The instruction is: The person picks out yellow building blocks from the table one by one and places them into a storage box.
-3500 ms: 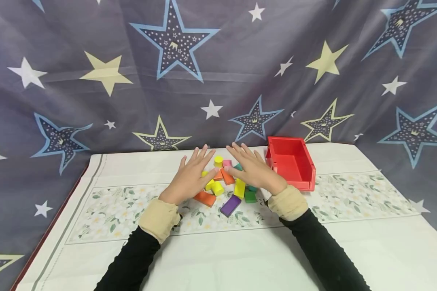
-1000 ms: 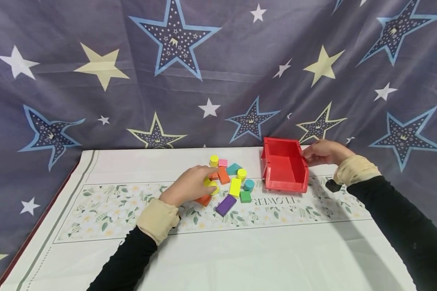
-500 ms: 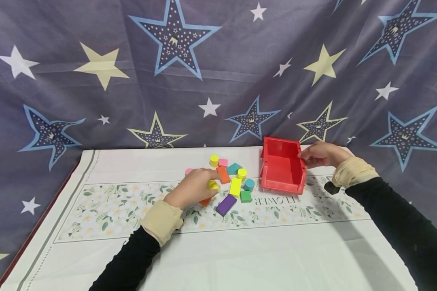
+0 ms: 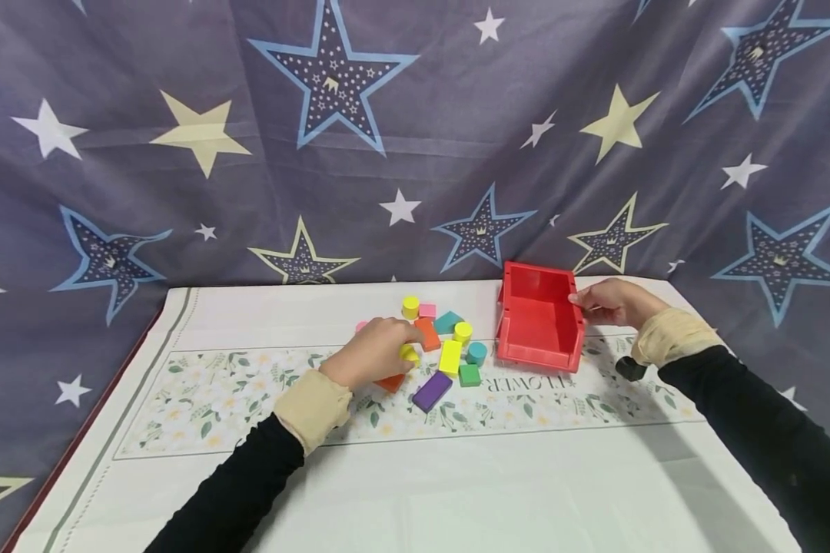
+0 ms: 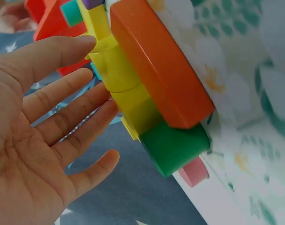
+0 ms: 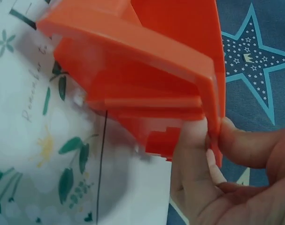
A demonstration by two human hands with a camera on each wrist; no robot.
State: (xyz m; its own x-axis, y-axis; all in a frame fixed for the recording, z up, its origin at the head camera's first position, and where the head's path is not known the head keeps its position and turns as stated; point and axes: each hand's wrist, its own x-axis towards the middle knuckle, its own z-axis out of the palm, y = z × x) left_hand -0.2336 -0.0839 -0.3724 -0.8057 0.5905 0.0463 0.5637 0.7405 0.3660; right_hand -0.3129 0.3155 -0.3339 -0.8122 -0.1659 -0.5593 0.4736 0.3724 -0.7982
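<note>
My left hand (image 4: pixel 370 355) is over the left side of a pile of coloured toy blocks. In the left wrist view the thumb touches a yellow block (image 5: pixel 116 68), while the other fingers of the left hand (image 5: pixel 34 126) are spread apart beside the yellow pieces. An orange block (image 5: pixel 161 65), a green block (image 5: pixel 175 145) and a pink one (image 5: pixel 194 172) lie close by. At the right, my right hand (image 4: pixel 619 302) pinches the side rim of a red plastic bin (image 4: pixel 542 326) between thumb and fingers, plain in the right wrist view. No blocks show inside the bin.
Right of the left hand lie a purple block (image 4: pixel 432 392), a yellow block (image 4: pixel 449 358), a green block (image 4: pixel 469 375), a teal cylinder (image 4: pixel 476 353) and several others. A flower-printed white cloth (image 4: pixel 214 399) covers the table; a star-patterned curtain (image 4: pixel 387 169) hangs behind.
Both hands were spread over the blocks at first. The right hand has gone to the bin's right side and grips it. The left hand has shifted slightly rightward among the blocks.
</note>
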